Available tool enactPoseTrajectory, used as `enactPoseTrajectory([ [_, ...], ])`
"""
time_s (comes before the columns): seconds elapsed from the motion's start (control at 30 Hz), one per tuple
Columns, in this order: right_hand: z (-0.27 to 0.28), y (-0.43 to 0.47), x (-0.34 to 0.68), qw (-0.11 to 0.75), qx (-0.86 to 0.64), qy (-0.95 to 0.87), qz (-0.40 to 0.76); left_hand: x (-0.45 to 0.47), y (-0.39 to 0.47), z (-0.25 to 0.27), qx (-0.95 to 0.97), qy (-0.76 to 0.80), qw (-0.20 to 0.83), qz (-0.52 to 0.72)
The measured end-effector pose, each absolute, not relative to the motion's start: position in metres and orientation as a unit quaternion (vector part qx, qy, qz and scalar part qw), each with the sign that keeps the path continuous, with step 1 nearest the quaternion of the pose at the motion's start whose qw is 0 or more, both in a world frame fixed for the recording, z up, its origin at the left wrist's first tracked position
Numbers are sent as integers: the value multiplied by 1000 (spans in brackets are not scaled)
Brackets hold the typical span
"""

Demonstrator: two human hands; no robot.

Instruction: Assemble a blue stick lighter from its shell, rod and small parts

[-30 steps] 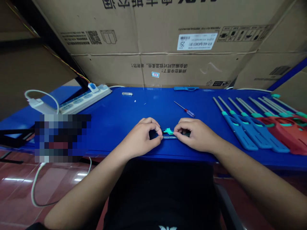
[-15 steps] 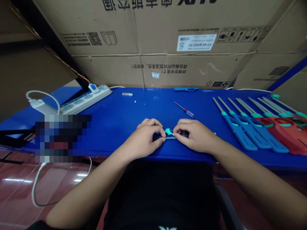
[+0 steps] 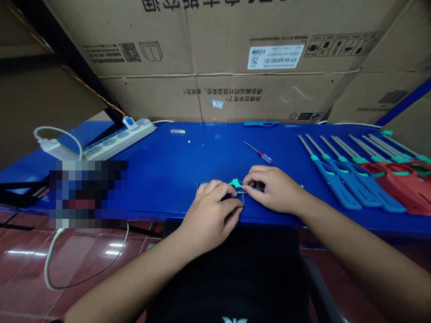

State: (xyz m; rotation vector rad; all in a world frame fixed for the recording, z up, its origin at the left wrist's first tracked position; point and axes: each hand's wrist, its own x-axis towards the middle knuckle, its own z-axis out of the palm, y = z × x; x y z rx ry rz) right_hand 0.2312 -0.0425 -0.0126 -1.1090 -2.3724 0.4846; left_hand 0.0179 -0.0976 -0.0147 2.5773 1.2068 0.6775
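Note:
An opened blue gas lighter body (image 3: 201, 184) lies near the table's front edge, largely covered by my hands. A green trigger (image 3: 236, 182) sits in it between them. My left hand (image 3: 212, 215) is closed in front of the lighter, its thumb and forefinger pinching a thin grey wire (image 3: 243, 198) that bends down over the front edge of the body. From the right, my right hand (image 3: 274, 188) has its thumb and finger closed on the lighter beside the trigger. A dark piece shows beneath those fingers; its kind is hidden.
Behind the hands lie a screwdriver (image 3: 262, 155), a blue lighter half-shell (image 3: 261, 124) and a small clear tube (image 3: 178, 131). Assembled blue lighters (image 3: 340, 186) and red lighters (image 3: 404, 184) line the right. A power strip (image 3: 117, 140) stands left, a cardboard box (image 3: 151, 96) behind.
My left hand has moved off the lighter's left part towards me and now pinches the wire, pulled out over the front edge. My right hand stays nearly in place.

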Motion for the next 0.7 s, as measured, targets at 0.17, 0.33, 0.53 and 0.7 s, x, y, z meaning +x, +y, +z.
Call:
enactPoseTrajectory([
  [0.17,-16,-43,233,237,-394,-871,170,14,-90,-10,873,409,158,215],
  [0.33,-16,-43,235,234,-391,-874,166,12,-75,-3,862,407,168,251],
  [0.53,-15,-43,232,227,-400,-872,167,9,-69,-9,867,434,102,221],
  [0.7,-15,-43,233,227,-403,-870,173,10,-76,-12,873,420,64,238],
])
